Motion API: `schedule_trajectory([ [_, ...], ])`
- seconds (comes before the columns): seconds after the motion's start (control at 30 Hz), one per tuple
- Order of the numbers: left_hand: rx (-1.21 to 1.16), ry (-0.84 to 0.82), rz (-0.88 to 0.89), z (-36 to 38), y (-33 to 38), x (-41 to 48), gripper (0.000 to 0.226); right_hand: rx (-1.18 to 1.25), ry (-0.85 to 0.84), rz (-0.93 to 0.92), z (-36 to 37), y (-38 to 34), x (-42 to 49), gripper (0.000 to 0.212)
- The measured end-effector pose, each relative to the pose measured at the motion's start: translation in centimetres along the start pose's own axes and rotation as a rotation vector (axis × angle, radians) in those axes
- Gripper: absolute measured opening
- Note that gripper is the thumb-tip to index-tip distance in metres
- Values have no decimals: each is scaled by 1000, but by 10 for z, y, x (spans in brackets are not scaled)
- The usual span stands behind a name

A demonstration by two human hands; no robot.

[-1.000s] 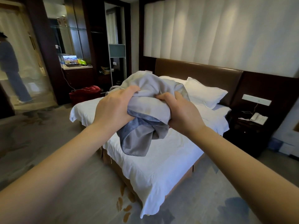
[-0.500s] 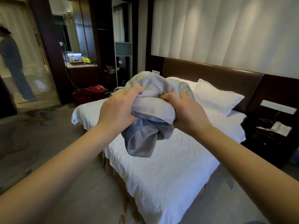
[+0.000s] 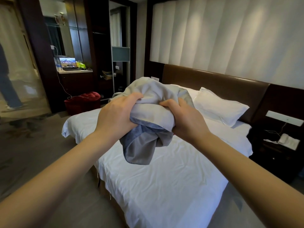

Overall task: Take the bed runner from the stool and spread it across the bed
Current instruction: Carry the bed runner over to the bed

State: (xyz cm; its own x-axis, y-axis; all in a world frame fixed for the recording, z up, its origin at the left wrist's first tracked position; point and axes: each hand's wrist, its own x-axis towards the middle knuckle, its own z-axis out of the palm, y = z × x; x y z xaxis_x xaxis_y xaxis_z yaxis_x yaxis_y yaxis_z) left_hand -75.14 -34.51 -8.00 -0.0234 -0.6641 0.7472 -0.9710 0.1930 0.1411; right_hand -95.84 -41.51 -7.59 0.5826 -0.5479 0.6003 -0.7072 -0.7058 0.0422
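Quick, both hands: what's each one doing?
Left hand: grip closed on the bunched bed runner.
Right hand: grip closed on the same runner.

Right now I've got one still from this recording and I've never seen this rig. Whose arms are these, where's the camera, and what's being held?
There is no machine here. A person wears one wide-angle camera on the head, looking forward and down, so the two bare arms reaching in from the bottom edge are their own. This is the only view.

The left hand and the right hand both grip a bunched grey bed runner. It is held up in the air with the bed beyond and below it, and none of it is spread yet.

The bed has a white sheet and a white pillow by the headboard. The red stool stands on the floor past the bed's far corner.
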Motion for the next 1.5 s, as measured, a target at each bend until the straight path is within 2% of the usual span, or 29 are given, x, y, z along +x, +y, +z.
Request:
schedule_trajectory([
  [0.73, -176, -80, 148, 76, -230, 115, 58, -83, 31, 130, 145, -36, 182, 66],
  [1.5, -190, -90, 173, 211, -377, 260, 61, -131, 24, 166, 271, 31, 357, 64],
])
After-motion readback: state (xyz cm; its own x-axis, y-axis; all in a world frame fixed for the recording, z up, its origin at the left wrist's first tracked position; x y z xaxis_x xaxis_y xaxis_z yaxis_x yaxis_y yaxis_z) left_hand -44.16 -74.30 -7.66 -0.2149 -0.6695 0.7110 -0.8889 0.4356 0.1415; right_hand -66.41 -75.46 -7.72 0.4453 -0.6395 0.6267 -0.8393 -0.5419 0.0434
